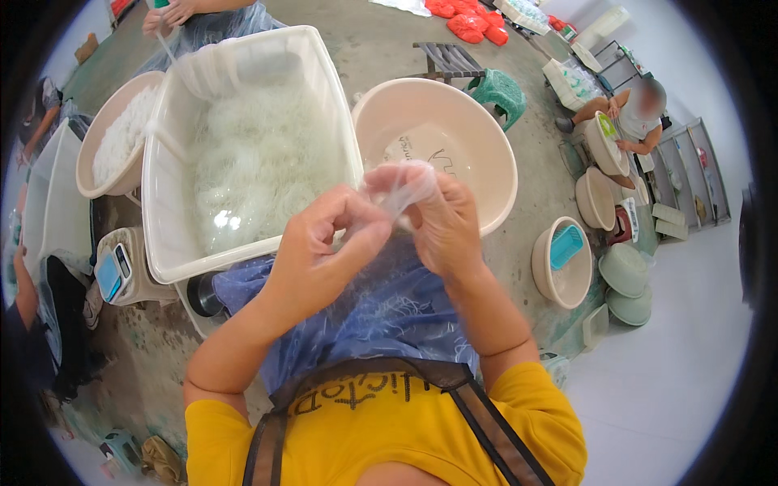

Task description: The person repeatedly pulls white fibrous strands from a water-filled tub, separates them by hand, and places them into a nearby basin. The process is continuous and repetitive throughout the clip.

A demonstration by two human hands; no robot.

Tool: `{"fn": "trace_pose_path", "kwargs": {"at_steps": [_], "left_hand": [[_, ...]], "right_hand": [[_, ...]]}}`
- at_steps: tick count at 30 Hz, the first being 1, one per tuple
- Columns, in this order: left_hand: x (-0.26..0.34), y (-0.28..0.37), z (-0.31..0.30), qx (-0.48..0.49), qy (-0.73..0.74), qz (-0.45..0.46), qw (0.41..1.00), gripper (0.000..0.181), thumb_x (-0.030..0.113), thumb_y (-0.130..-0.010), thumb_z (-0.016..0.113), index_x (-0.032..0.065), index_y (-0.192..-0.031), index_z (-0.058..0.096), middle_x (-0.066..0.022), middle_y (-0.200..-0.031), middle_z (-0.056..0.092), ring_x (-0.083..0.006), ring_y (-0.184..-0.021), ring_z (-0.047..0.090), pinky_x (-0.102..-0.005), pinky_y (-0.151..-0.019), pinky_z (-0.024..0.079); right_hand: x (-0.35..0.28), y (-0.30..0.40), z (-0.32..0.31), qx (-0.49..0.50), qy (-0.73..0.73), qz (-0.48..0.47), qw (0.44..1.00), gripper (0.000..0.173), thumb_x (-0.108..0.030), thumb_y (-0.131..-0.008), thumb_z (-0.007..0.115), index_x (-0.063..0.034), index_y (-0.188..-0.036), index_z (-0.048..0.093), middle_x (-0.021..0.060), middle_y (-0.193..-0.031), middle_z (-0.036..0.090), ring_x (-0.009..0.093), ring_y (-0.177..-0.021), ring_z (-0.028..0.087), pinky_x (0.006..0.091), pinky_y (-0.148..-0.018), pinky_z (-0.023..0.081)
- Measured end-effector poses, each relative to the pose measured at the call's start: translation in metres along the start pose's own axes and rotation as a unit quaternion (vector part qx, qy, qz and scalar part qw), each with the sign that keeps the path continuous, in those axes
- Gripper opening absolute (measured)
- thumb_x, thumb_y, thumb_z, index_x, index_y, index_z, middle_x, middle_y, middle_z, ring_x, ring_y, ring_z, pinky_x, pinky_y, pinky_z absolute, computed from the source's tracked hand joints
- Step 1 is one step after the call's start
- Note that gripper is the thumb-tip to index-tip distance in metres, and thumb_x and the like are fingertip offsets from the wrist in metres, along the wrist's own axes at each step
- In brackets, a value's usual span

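A small bundle of thin translucent white strands (408, 189) stretches between my two hands, over my lap. My right hand (448, 222) has the bundle looped about its raised fingers. My left hand (331, 243) pinches the lower end between thumb and fingertips. To the left stands a large white rectangular tub (159, 246) with a mass of similar pale strands (255, 158) lying in water. Behind my right hand is a round cream basin (495, 176) with a little water and printed marks on its bottom.
A digital scale (115, 273) sits at the left, below a basin of white strands (124, 136). Another person's hands (173, 15) pull strands at the tub's far end. A green stool (501, 94) and a small basin (547, 285) stand right. A seated person (644, 130) works farther off.
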State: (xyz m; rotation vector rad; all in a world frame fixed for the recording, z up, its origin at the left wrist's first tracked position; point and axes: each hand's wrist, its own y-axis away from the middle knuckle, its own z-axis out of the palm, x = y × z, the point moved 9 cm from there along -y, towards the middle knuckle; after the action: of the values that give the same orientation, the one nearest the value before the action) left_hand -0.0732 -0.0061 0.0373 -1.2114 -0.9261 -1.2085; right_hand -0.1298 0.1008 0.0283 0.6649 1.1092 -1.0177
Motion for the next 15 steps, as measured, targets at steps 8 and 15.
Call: {"fn": "trace_pose_path", "kwargs": {"at_steps": [8,15], "left_hand": [[-0.007,-0.012,-0.014,-0.017,-0.029,-0.043,0.999,0.011,0.008,-0.082,0.054,0.0001,-0.089,0.056,-0.0012,-0.086,0.056,-0.006,-0.08,0.049,-0.0216,-0.072,0.04],[-0.062,-0.013,0.0,-0.02,0.179,-0.101,0.978,0.015,0.014,-0.08,0.051,0.001,-0.087,0.053,-0.0062,-0.085,0.053,-0.0167,-0.076,0.05,-0.0304,-0.07,0.039]], "right_hand": [[-0.051,0.025,0.045,-0.082,0.525,-0.259,0.806,0.005,-0.008,-0.073,0.062,-0.0052,-0.076,0.06,0.0078,-0.096,0.063,0.022,-0.083,0.061,0.0308,-0.072,0.048],[-0.045,0.012,0.003,0.031,0.165,-0.193,0.967,0.009,-0.014,-0.087,0.049,-0.0067,-0.093,0.047,0.0101,-0.094,0.061,0.022,-0.075,0.059,0.0322,-0.065,0.046]]}}
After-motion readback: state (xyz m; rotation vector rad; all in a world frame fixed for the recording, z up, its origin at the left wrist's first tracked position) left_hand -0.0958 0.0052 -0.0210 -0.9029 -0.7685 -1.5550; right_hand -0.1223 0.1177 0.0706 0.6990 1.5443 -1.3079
